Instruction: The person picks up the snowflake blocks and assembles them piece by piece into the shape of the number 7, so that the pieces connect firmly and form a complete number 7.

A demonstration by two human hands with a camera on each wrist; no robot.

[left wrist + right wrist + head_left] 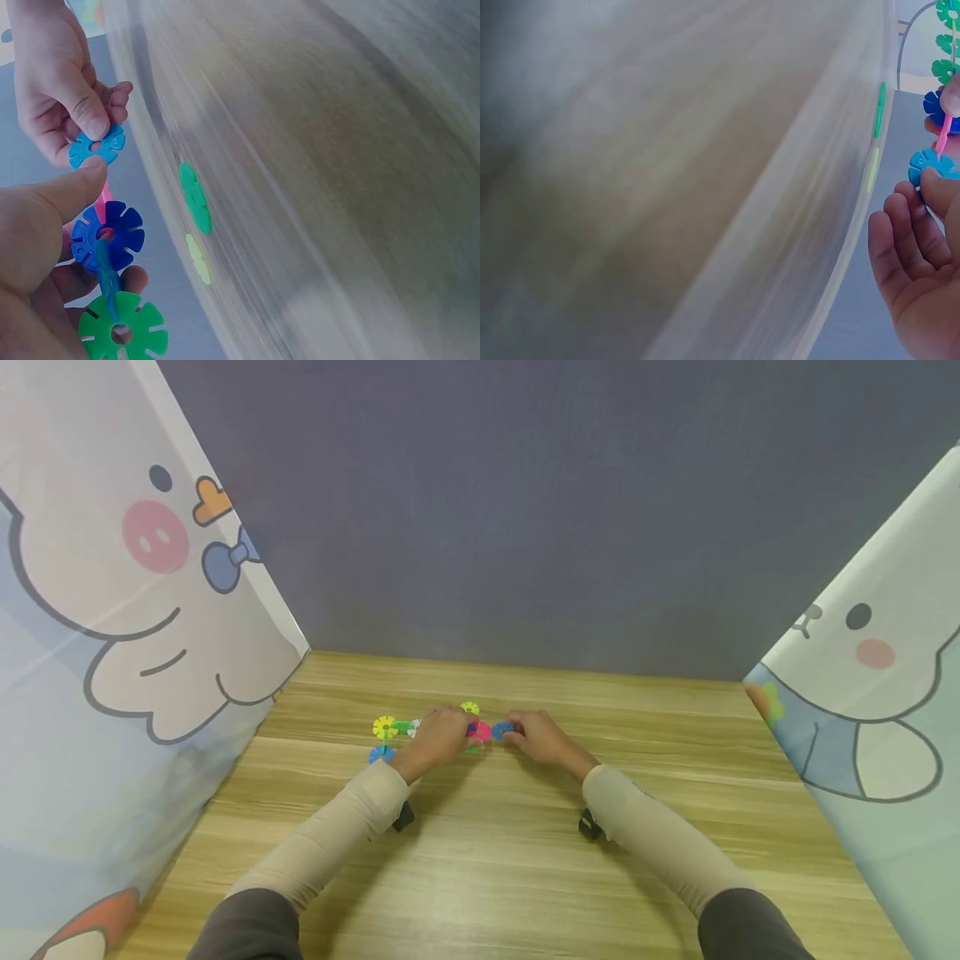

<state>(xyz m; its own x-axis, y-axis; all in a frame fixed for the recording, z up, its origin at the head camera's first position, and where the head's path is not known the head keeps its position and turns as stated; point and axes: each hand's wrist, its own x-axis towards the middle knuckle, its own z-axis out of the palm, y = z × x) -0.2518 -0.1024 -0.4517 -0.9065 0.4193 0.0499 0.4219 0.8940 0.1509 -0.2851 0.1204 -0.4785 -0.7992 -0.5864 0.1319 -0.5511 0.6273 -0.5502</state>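
Observation:
My left hand [442, 735] grips a chain of slotted plastic snowflake discs by its dark blue disc [131, 238] and a pink disc [944, 136]. In the left wrist view, a teal disc [109, 281] seen edge-on and a green disc [146, 330] follow along that chain. Between thumb and fingers, my right hand [542, 737] pinches a light blue disc [925, 163]. The pink disc, edge-on in the right wrist view, meets this light blue disc's rim. Left of my left hand, the head view shows a yellow disc [386, 720] and a blue disc [379, 756].
On the wood-patterned table [495, 860] lie a loose yellow disc [469, 707] and a loose green disc [196, 199], close to the hands. A grey panel [510, 527] rises behind the table. Cartoon-printed sheets [60, 693] stand at both sides.

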